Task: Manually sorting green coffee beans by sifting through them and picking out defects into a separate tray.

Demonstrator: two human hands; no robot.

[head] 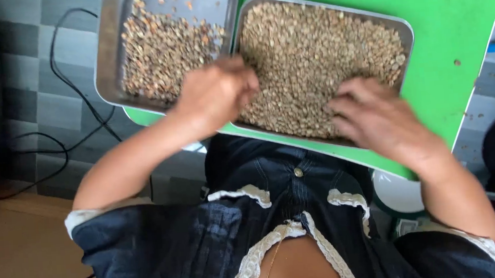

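Denim collar [285, 177] sits closest to us. Our left hand [216, 92] pinches beans [311, 53] at the near rim of the full tray [405, 29]; our right hand [373, 115] rests spread on them. Risk: left tray [108, 50] overhangs the green table [459, 14] and may tip.

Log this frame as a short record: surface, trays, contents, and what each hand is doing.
surface: green table
right tray: metal, filled with a layer of pale beans
left tray: metal, partly off the table edge, sparser browner beans
left hand: blurred, fingers bunched, at the near left corner of the right tray; any bean held cannot be told
right hand: fingers spread on the beans at the near right edge of the right tray
floor: black cables
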